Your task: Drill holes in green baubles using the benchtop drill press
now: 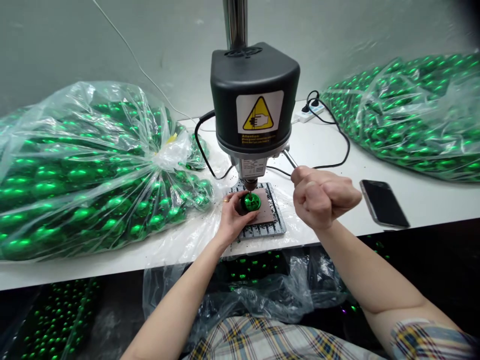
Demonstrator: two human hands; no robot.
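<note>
A black drill press (pixel 255 100) with a yellow warning label stands on the table before me. My left hand (pixel 235 216) grips a shiny green ball (pixel 252 201) from the left, thumb in front and fingers behind. The ball rests on a brownish board (pixel 264 212) over the slotted metal base (pixel 275 229). Directly above it, the drill bit (pixel 250 194) points down and appears to meet the ball's top. My right hand (pixel 318 196) is closed in a fist around the end of the press's metal lever (pixel 289 159).
Large clear bags of green balls lie left (pixel 93 175) and right (pixel 408 120). A phone (pixel 384 202) lies near the table's right front edge. A power strip (pixel 309 113) and black cable (pixel 347 145) sit behind. An open plastic bag (pixel 258 297) with green balls hangs below the edge.
</note>
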